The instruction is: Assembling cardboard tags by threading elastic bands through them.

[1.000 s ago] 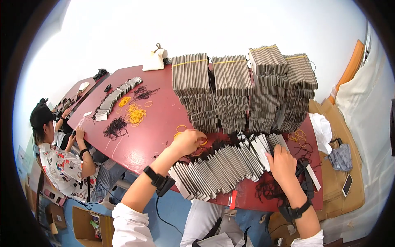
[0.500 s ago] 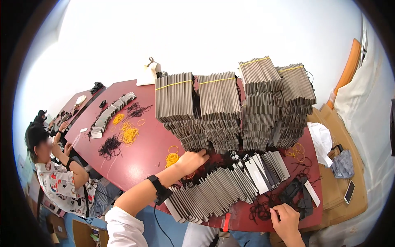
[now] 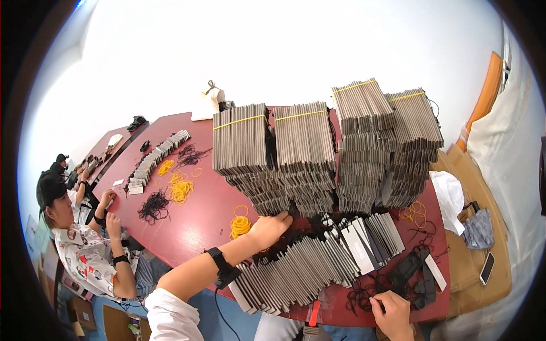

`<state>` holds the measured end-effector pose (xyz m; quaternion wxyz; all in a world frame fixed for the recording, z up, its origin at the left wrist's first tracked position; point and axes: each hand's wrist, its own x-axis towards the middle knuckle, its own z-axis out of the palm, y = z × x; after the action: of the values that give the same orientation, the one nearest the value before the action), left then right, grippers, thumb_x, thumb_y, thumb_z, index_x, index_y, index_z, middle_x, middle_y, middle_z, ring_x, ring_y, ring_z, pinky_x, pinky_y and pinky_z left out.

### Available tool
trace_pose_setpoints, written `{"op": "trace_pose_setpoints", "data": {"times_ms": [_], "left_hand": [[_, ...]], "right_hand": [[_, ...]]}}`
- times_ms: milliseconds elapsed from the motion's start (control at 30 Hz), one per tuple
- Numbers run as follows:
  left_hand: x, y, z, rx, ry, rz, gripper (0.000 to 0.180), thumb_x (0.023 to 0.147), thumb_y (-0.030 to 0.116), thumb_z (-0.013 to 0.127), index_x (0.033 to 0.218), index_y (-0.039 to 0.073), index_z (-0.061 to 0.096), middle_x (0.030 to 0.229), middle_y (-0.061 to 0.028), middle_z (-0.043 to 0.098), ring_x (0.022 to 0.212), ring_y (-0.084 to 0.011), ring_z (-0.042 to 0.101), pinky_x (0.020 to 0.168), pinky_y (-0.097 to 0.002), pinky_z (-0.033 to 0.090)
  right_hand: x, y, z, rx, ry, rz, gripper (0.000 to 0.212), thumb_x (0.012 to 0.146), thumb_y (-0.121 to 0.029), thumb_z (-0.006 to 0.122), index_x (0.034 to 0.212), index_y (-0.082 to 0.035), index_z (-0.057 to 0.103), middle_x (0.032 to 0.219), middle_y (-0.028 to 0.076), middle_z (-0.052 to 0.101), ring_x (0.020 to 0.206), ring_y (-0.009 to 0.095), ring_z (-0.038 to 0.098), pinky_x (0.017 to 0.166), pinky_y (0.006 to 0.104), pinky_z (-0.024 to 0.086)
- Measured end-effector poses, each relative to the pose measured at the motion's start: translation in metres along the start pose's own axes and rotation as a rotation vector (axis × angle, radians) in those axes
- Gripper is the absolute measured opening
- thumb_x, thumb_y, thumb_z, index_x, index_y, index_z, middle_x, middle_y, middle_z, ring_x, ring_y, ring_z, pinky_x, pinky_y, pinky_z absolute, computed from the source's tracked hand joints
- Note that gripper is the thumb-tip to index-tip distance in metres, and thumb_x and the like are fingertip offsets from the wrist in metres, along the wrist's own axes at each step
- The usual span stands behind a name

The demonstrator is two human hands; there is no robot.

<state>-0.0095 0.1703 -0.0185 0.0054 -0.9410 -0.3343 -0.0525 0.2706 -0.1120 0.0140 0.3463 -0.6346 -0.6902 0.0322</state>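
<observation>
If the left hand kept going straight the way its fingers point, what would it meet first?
Most likely the grey card stacks bound with yellow bands: the left hand points up-right, its fingertips close to the lowest stack, though depth is unclear.

Left forearm stretched forward and to the right, dark band on the wrist, left hand (image 3: 269, 227) palm down with fingers spread and lightly curled. Right hand (image 3: 392, 314) low at the near edge, fingers curled in, knuckles up.
</observation>
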Motion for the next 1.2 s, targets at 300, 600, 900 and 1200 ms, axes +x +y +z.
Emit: {"op": "trace_pose_setpoints", "data": {"times_ms": [300, 600, 900, 1200], "left_hand": [[0.001, 0.006, -0.003, 0.136, -0.021, -0.007, 0.031, 0.072, 0.001, 0.06, 0.1, -0.003, 0.048, 0.099, -0.0169, 0.054, 0.072, -0.0335, 0.066, 0.06, -0.0417, 0.055], [-0.02, 0.02, -0.044, 0.125, -0.023, -0.087, 0.034, 0.067, 0.004, 0.066, 0.096, 0.002, 0.048, 0.089, -0.0124, 0.059, 0.074, -0.0315, 0.065, 0.06, -0.0414, 0.053], [-0.074, 0.145, -0.066, -0.392, 0.058, 0.089, 0.028, 0.07, 0.0, 0.059, 0.095, 0.005, 0.047, 0.083, -0.0122, 0.055, 0.075, -0.0327, 0.061, 0.058, -0.041, 0.05], [-0.073, 0.215, -0.022, -0.199, 0.186, 0.044, 0.026, 0.07, 0.007, 0.06, 0.094, 0.006, 0.052, 0.081, -0.007, 0.052, 0.074, -0.0237, 0.061, 0.055, -0.0342, 0.053]], "right_hand": [[-0.006, 0.004, 0.006, 0.012, -0.032, -0.042, 0.006, 0.085, -0.009, 0.064, 0.086, -0.004, 0.063, 0.08, 0.012, 0.062, 0.067, 0.028, 0.063, 0.057, 0.0345, 0.05], [-0.004, 0.011, 0.022, 0.073, -0.04, 0.003, 0.008, 0.08, -0.011, 0.067, 0.082, -0.005, 0.062, 0.075, 0.006, 0.06, 0.06, 0.024, 0.061, 0.051, 0.0329, 0.048], [-0.01, -0.001, 0.013, -0.02, -0.279, -0.037, 0.017, 0.08, -0.014, 0.067, 0.094, -0.009, 0.06, 0.081, 0.004, 0.059, 0.068, 0.023, 0.064, 0.054, 0.033, 0.05], [-0.03, -0.005, 0.036, -0.031, -0.266, 0.0, 0.026, 0.083, -0.008, 0.061, 0.108, -0.007, 0.053, 0.092, 0.01, 0.057, 0.07, 0.029, 0.064, 0.056, 0.0399, 0.052]]}}
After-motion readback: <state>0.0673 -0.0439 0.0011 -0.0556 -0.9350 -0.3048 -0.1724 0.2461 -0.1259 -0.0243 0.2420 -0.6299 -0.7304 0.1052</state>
